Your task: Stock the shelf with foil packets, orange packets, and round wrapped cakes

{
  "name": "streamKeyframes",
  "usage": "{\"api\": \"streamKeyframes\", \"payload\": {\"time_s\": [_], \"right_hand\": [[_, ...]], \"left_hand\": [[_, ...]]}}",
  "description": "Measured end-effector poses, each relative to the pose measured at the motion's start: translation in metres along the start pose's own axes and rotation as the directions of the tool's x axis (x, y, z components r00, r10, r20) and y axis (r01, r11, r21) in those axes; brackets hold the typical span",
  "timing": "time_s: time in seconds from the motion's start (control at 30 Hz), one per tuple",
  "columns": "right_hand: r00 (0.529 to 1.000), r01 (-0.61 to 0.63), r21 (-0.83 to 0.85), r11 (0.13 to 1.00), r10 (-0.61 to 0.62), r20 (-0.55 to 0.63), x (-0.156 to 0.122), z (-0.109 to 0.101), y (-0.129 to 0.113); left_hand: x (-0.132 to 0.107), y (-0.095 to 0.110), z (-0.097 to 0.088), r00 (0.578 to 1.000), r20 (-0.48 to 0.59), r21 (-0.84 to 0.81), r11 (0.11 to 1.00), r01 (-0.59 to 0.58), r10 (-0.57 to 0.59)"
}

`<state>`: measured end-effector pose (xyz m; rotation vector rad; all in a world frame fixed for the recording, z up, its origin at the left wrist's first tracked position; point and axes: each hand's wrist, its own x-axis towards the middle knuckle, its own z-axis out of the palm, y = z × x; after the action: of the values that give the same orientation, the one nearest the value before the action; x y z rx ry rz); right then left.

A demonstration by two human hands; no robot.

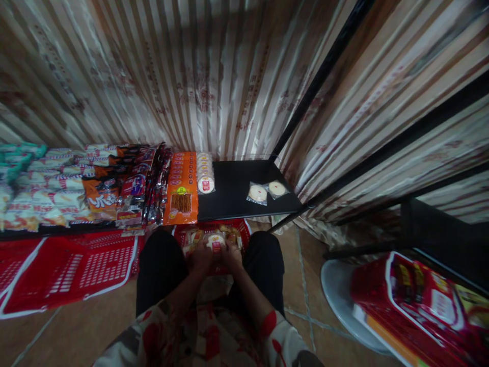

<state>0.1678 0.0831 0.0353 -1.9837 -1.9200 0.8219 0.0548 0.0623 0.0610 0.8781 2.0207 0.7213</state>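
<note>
Between my knees, my left hand [202, 256] and my right hand [232, 255] grip a round packaged cracker pack [215, 243] with a red and white label, one hand on each side. Below it is a red basket [244, 228] with more wrapped snacks inside, partly hidden by my hands. Ahead on the black shelf [231, 183], a row of similar round cracker packs [205, 176] stands beside an orange snack bag [181, 188]. Two clear-wrapped round crackers [257, 193] lie flat toward the shelf's right end.
Several rows of snack bags [57, 196] fill the shelf's left side. Red baskets [95, 265] sit on the floor at left. At right, a packed red basket [420, 300] stands by a grey basin [336, 285]. Black frame bars [324, 76] cross before the curtain.
</note>
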Motion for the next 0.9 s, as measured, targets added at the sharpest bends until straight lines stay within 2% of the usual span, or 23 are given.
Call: {"api": "streamKeyframes", "payload": {"time_s": [0.17, 0.5, 0.73, 0.9], "right_hand": [[0.998, 0.010, 0.064, 0.998, -0.006, -0.070, -0.011, -0.008, -0.006], [0.970, 0.025, 0.108, 0.994, 0.002, -0.245, -0.020, -0.019, -0.014], [0.954, 0.079, 0.128, 0.989, -0.038, -0.298, -0.013, -0.033, -0.029], [0.960, 0.109, 0.148, 0.983, -0.066, -0.272, 0.000, -0.043, -0.046]], "left_hand": [[-0.006, 0.006, 0.000, 0.998, -0.053, -0.049, 0.998, -0.045, 0.042], [-0.023, 0.033, -0.011, 0.987, -0.101, -0.075, 0.989, -0.131, 0.123], [-0.017, 0.042, -0.018, 0.975, -0.114, -0.110, 0.972, -0.206, 0.193], [-0.005, 0.051, -0.028, 0.963, -0.131, -0.147, 0.956, -0.253, 0.235]]}}
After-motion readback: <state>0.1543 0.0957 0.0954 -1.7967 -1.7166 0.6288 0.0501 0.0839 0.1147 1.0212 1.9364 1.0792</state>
